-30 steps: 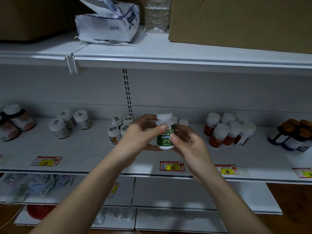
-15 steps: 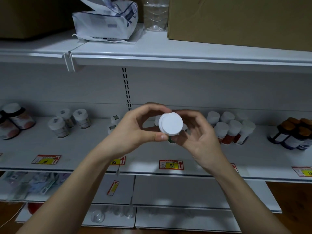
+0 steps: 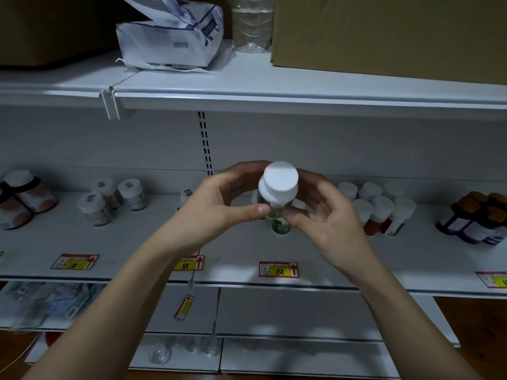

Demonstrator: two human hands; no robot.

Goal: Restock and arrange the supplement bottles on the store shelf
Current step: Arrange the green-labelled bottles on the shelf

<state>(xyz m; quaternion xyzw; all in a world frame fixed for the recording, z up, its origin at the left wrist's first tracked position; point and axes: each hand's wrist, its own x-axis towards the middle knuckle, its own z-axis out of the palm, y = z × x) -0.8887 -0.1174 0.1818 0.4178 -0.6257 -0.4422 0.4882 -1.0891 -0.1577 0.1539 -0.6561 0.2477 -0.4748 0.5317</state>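
Before shelf [image 3: 274,248], hands [image 3: 216,204] around bottle [image 3: 280,182]

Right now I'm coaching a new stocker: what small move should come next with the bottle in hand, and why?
Probably tip the green-label bottle upright and lower it onto the shelf above the 168 price tag. Both the left hand and right hand hold it tilted, its cap facing the camera, above the shelf.

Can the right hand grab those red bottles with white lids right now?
Probably not yet: the right hand and left hand both hold the green bottle. The red bottles stand unblocked just beside it.
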